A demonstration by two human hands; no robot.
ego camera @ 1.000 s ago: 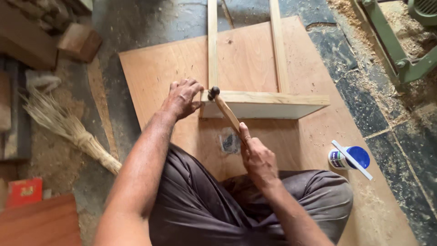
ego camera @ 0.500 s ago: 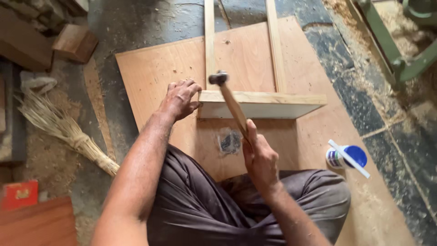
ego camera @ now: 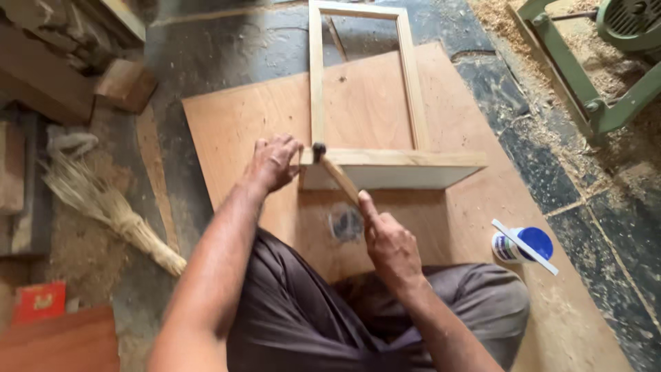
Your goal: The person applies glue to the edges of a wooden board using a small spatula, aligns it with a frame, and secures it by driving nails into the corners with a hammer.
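**On the plywood, hammer head down on the frame**

Far to my left, beside the wood scraps, a straw broom (ego camera: 110,210) lay on the dusty floor, with a small red box (ego camera: 39,301) nearer my knee. Nearer the middle, my left hand (ego camera: 272,162) rested on the left end of the wooden frame (ego camera: 392,158), fingers curled and bunched against the corner of its near rail; whether they pinched anything small there I could not tell. Just beside those fingertips the dark head of the hammer (ego camera: 319,149) sat on top of the rail, touching it or very nearly so. Its wooden handle slanted back towards me into my right hand (ego camera: 391,244), which was wrapped tight round the lower end, thumb stretched along the shaft. The frame stood on its edge on the plywood sheet (ego camera: 241,124), its white face turned towards me, and its two long side rails ran away from me across the sheet. Between my hands, on the plywood, a dark smudged patch (ego camera: 345,222) showed just in front of my lap. Further right, a white glue tub (ego camera: 521,245) with a blue top lay near my right knee, a pale flat stick (ego camera: 525,246) resting across it. Beyond that, at the far right, a green metal machine stand (ego camera: 582,89) stood among sawdust on the stone floor.
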